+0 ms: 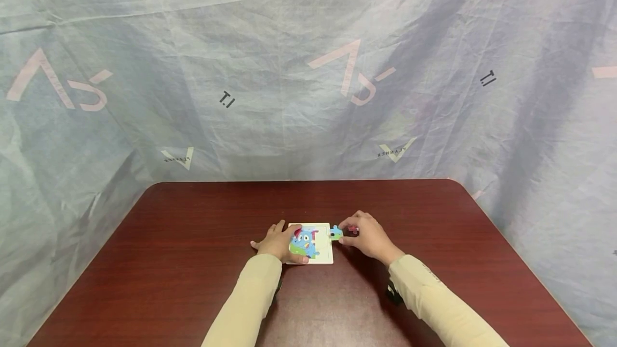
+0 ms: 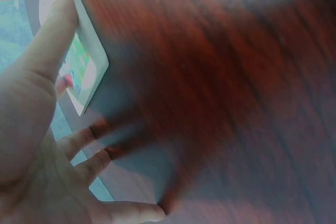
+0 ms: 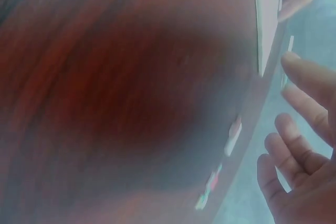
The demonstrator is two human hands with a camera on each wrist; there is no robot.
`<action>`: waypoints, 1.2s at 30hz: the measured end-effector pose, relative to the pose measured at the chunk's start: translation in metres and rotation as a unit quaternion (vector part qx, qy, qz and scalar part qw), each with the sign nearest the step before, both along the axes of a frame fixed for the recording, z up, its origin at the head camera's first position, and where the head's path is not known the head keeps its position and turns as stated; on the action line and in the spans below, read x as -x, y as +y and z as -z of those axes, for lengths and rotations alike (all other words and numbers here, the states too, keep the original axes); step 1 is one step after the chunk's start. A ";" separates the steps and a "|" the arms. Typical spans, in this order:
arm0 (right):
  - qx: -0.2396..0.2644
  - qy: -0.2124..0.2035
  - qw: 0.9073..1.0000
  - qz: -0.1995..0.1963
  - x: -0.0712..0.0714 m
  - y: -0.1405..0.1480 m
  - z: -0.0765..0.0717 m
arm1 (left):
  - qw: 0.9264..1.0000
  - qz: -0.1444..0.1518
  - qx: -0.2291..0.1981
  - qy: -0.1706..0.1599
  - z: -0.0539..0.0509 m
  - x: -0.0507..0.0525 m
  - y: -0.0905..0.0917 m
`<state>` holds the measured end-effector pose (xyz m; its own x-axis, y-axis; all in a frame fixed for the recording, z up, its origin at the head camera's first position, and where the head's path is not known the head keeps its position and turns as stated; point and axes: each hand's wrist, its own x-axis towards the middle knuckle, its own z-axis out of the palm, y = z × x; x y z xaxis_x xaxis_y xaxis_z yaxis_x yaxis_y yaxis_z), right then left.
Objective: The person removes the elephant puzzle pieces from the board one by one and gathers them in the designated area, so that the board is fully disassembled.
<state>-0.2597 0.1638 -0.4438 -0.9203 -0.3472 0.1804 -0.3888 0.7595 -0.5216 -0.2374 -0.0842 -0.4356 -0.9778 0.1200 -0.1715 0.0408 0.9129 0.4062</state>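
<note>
From over the person's head, I see a puzzle board [image 1: 323, 253], square with a pale border, lying on the dark reddish table [image 1: 202, 261] between the two hands. Its picture shows a blue cartoon creature with big round eyes, red in the ears and green below; the right part of the tray is bare and cream-coloured. The left hand [image 1: 277, 243] is spread wide across the board's left side, thumb along the near border, covering some of the picture and gripping nothing. The right hand [image 1: 367, 237] pinches a blue and green puzzle piece [image 1: 336, 234] between thumb and finger, just over the board's right edge, the gap only as wide as the piece. A red piece [image 1: 354, 229] shows beside that hand, partly hidden by it. Behind the table hangs a pale grey cloth [image 1: 270, 138] printed with letters, and both arms wear cream sleeves [image 1: 248, 296]. At the left wrist, the thumb rests on the board's border while the other fingers fan out towards the table; the hand hides much of the picture. At the right wrist, the pinched piece appears edge-on above the table, the remaining fingers loosely bent, and two loose pieces [image 3: 233, 136] lie below, near the board's corner, too blurred to make out their pictures.
</note>
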 end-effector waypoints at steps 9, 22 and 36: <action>-0.008 0.008 1.000 0.003 0.003 0.026 -0.009 | 1.000 0.007 0.013 0.003 0.005 0.003 -0.001; -0.010 0.011 1.000 0.024 0.009 0.066 -0.008 | 1.000 0.007 0.010 0.002 0.006 0.003 -0.001; -0.021 0.003 0.998 0.052 0.011 0.102 -0.003 | 1.000 0.007 0.009 0.003 0.004 0.002 -0.001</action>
